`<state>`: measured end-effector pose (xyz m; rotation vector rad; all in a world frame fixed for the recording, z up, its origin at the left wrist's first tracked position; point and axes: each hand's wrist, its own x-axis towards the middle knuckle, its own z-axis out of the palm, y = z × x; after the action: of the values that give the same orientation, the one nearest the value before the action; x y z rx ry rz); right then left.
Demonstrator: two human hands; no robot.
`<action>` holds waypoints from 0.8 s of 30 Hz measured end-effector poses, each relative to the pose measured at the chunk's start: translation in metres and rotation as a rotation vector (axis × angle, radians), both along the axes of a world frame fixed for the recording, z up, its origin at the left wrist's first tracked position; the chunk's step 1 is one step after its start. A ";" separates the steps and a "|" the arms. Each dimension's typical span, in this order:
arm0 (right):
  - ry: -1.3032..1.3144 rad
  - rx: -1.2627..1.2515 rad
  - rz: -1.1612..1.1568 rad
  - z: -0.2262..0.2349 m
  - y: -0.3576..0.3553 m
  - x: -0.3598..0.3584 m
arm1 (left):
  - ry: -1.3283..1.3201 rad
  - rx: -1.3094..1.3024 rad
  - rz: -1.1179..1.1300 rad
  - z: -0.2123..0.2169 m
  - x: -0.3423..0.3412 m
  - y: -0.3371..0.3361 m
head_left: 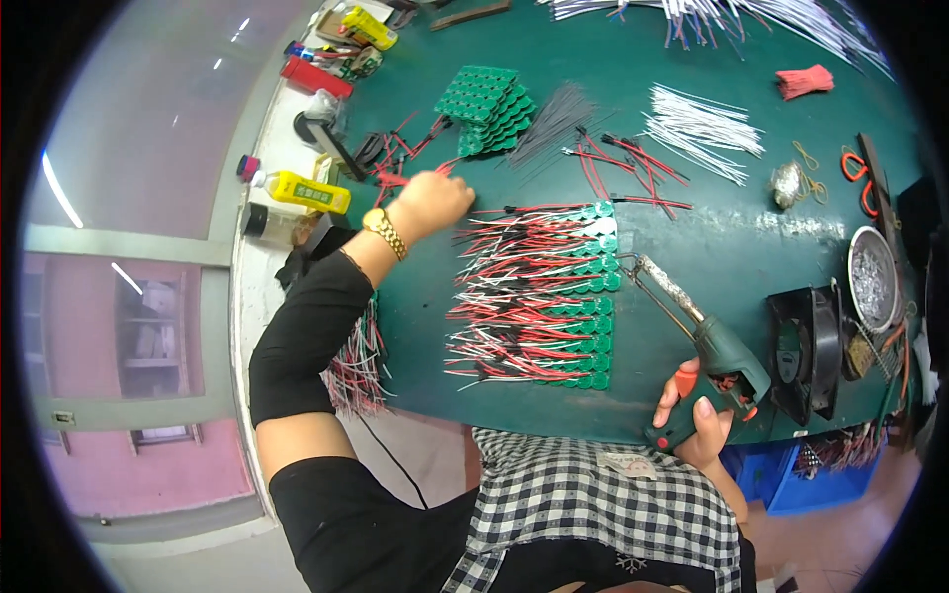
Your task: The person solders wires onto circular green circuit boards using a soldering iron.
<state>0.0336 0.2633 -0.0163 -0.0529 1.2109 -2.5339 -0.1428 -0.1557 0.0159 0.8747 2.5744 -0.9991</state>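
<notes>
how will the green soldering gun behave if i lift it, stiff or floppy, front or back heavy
The green soldering gun is probably back-heavy, being bulky behind a slim metal barrel. That barrel looks straight and rigid, so it likely won't flex. Laid down, its uneven outline might let it rock.

Left hand (436, 203) reaches forward, curled; right hand (705, 433) grips nearer.

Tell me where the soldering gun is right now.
In the head view, the soldering gun is right of centre, held in the right grip, between the green circuit boards on its left and the black fan on its right.
</notes>
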 end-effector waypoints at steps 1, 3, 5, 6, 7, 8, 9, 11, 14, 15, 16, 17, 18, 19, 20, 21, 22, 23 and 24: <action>0.011 0.026 -0.021 0.001 -0.001 0.001 | 0.031 0.137 0.009 -0.009 0.001 0.000; 0.001 0.045 -0.078 0.001 -0.004 0.003 | 0.142 0.185 0.003 -0.002 -0.007 -0.004; 0.003 0.062 -0.137 0.000 -0.004 0.003 | 0.293 0.349 0.015 0.021 -0.014 0.011; 0.000 0.076 -0.157 0.001 -0.005 0.001 | 0.333 0.497 0.022 0.031 -0.012 0.023; -0.008 0.109 -0.176 0.008 -0.009 0.007 | 0.328 0.612 0.043 0.038 -0.006 0.037; 0.001 0.132 -0.180 0.011 -0.011 0.005 | 0.341 0.716 0.076 0.043 0.000 0.052; -0.012 0.154 -0.192 0.013 -0.012 0.003 | 0.324 0.870 0.061 0.040 0.001 0.066; -0.023 0.179 -0.207 0.015 -0.014 -0.005 | 0.235 1.063 0.133 0.034 0.003 0.097; -0.035 0.199 -0.232 0.033 -0.019 -0.020 | 0.119 1.303 0.224 0.010 -0.001 0.121; -0.003 0.216 -0.233 0.038 -0.022 -0.027 | 0.076 1.406 0.226 0.004 -0.005 0.125; 0.030 0.231 -0.233 0.044 -0.024 -0.033 | 0.062 1.411 0.228 -0.003 -0.006 0.126; 0.016 0.248 -0.227 0.050 -0.027 -0.038 | 0.042 1.423 0.236 -0.010 -0.008 0.126; 0.010 0.257 -0.234 0.055 -0.030 -0.044 | 0.023 1.439 0.240 -0.015 -0.010 0.126; 0.043 0.276 -0.214 0.061 -0.033 -0.050 | 0.013 1.457 0.269 -0.019 -0.010 0.126; 0.076 0.294 -0.192 0.062 -0.036 -0.056 | 0.005 1.462 0.270 -0.021 -0.010 0.125; 0.115 0.336 -0.166 0.061 -0.037 -0.060 | -0.047 1.491 0.347 -0.023 -0.011 0.127; 0.100 0.371 -0.160 0.061 -0.041 -0.063 | -0.099 1.516 0.426 -0.025 -0.012 0.128; 0.038 0.426 -0.174 0.060 -0.045 -0.064 | -0.144 1.540 0.468 -0.029 -0.011 0.127; -0.018 0.478 -0.185 0.055 -0.049 -0.066 | -0.143 1.548 0.468 -0.031 -0.012 0.125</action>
<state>-0.0320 0.2139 0.0387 0.2022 1.8517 -2.3097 -0.1549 -0.0309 -0.0148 0.4012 2.8146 1.3139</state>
